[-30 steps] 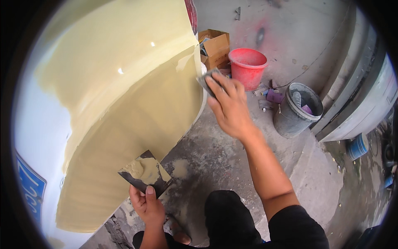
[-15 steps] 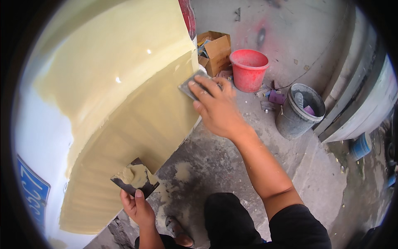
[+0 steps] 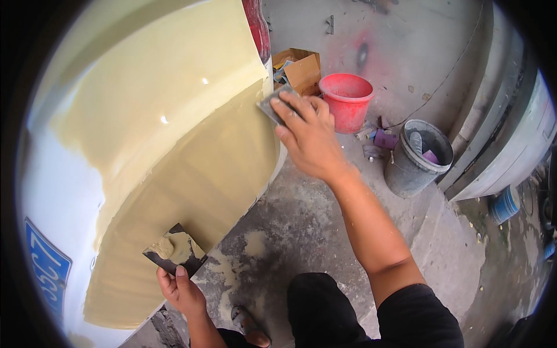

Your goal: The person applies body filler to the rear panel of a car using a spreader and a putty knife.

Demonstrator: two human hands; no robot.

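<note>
A white car body panel [image 3: 69, 168] fills the left side, with a wide band of tan filler putty [image 3: 191, 168] spread along its lower edge. My right hand [image 3: 310, 133] presses a flat grey spreader [image 3: 271, 105] at the band's upper right end, by the panel edge, fingers on top of the blade. Lower down, my left hand [image 3: 183, 290] pinches a dark square putty board [image 3: 194, 264] by its near corner, thumb on top. A lump of tan putty [image 3: 174, 246] lies on that board, which sits in front of the panel.
Behind the panel edge stand an open cardboard box [image 3: 304, 72], a red bucket [image 3: 348, 104] and a grey bucket [image 3: 409, 168] with things in it. Curved grey panels [image 3: 493, 116] lean at the right near a blue tub [image 3: 505, 203]. The concrete floor [image 3: 290, 220] is stained with putty.
My right hand has slid the spreader slightly up and right to the panel's edge. My left hand and the putty board have shifted a little to the left.
</note>
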